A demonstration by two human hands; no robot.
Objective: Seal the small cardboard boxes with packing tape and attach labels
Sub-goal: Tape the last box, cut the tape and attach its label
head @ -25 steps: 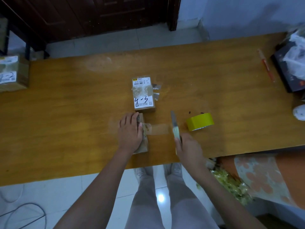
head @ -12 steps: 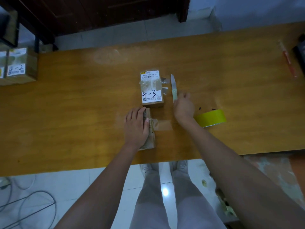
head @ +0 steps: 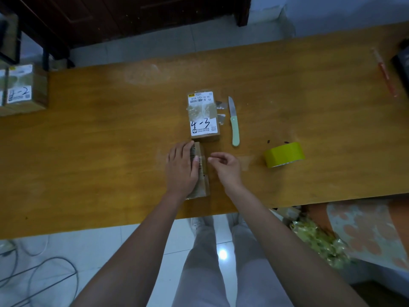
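A small cardboard box (head: 202,173) lies near the front edge of the wooden table (head: 110,140). My left hand (head: 182,167) presses flat on its top. My right hand (head: 225,167) is at the box's right side, fingers loosely curled, fingertips at the strip of clear tape (head: 243,161) that runs from the box onto the table. Whether it pinches the tape I cannot tell. Just behind stands a second box (head: 203,116) with a white label marked "4-3". A knife (head: 234,122) with a pale green handle lies to its right. A yellow tape roll (head: 284,154) sits further right.
More labelled boxes (head: 22,89) stand at the table's far left end. A red pen (head: 386,73) and a dark object (head: 401,63) lie at the far right. Crumpled yellow-green wrapping (head: 316,240) lies below the table's right front. Cables (head: 33,273) run on the floor at left.
My right hand laid the knife down beside the labelled box, let go of it, and came back to the tape at the near box's right side. My left hand stayed on the box.
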